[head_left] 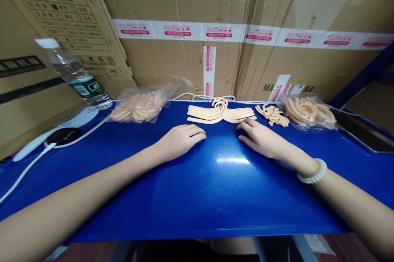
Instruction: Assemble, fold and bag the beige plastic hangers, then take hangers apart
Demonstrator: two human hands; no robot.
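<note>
My left hand (181, 141) rests on the blue tabletop (197, 196), holding nothing, its fingers loosely stretched toward the middle. Opposite it, my right hand (261, 137) lies with thumb and forefinger apart and nothing between them. The right fingertips are close to the right end of the lowest hanger; whether they touch it I cannot tell. Several peach-coloured plastic hangers (205, 112) lie fanned one over another beyond both hands, their hooks bunched at the far side. Just right of them is a small pile of loose peach hooks (273, 115).
Clear bags of peach plastic pieces stand left (138, 104) and right (309, 111). Farther left are a water bottle (81, 79), a pale hairbrush (76, 117) and a black device (63, 135) on a white cable. Cardboard boxes (172, 61) wall the back; a dark flat screen (366, 135) lies right.
</note>
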